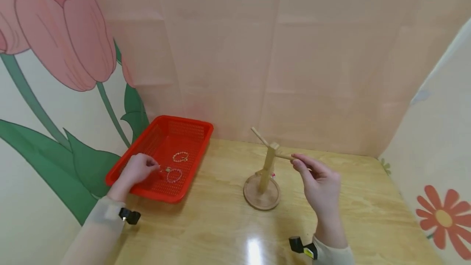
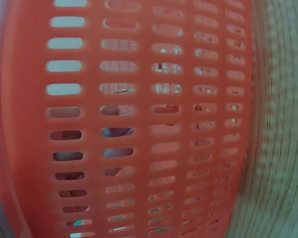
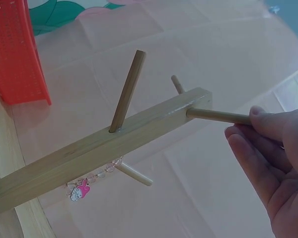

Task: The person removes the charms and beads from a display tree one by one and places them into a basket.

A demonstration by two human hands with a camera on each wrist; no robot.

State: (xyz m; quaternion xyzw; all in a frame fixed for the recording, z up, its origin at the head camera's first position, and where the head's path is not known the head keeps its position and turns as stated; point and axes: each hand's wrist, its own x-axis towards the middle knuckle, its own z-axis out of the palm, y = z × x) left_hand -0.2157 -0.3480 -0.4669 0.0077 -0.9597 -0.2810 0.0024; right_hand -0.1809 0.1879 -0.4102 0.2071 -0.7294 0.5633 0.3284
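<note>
My left hand (image 1: pixel 139 169) reaches over the near-left rim into a red plastic basket (image 1: pixel 200 162), its fingertips pinching a thin beaded bracelet (image 1: pixel 161 169). Two other bracelets lie on the basket floor: a pink-purple one (image 1: pixel 174 176) close by and a pale beaded one (image 1: pixel 180 157) farther back. On the right, my right hand (image 3: pixel 280 158) pinches the end of an upper peg (image 3: pixel 221 116) on a wooden jewelry stand (image 1: pixel 268 169). From a lower peg (image 3: pixel 135 174) of that stand hangs a beaded bracelet with a pink-and-white character charm (image 3: pixel 80 190).
The stand's round base (image 1: pixel 262 197) rests on the wood-grain table (image 1: pixel 217 224), right of the basket. Another peg (image 3: pixel 128 91) juts out from the post. Behind the table hangs a pink cloth backdrop (image 1: pixel 220 52). The slotted basket wall (image 2: pixel 139 144) fills most of the left wrist view.
</note>
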